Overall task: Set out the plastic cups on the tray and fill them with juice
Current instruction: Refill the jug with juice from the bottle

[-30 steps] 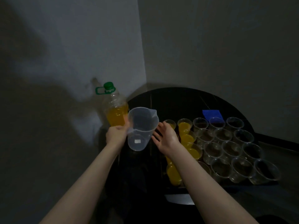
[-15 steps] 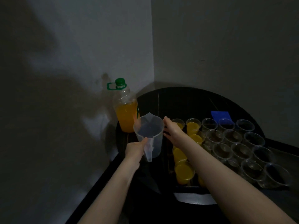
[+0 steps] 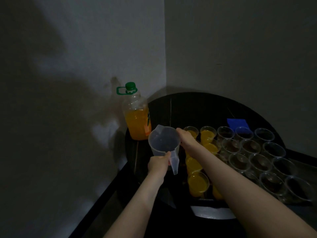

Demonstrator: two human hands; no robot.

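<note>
An empty clear plastic jug (image 3: 163, 142) is held upright just in front of a juice bottle (image 3: 136, 117) with a green cap, about half full of orange juice. My left hand (image 3: 158, 164) grips the jug's handle. My right hand (image 3: 186, 139) rests against the jug's right side, fingers extended. To the right, clear plastic cups stand in rows on a dark tray (image 3: 212, 199). Several cups on the left hold juice (image 3: 198, 183); the empty cups (image 3: 259, 163) fill the right side.
The dark round table (image 3: 197, 107) sits in a wall corner, with the bottle at its left edge. A blue square object (image 3: 237, 123) lies behind the cups. A white patch (image 3: 212, 213) shows under the tray's near edge. The scene is dim.
The jug has turned so its handle faces me, and my left hand now grips the handle from below instead of the body. My right hand shifted to the jug's far right side.
</note>
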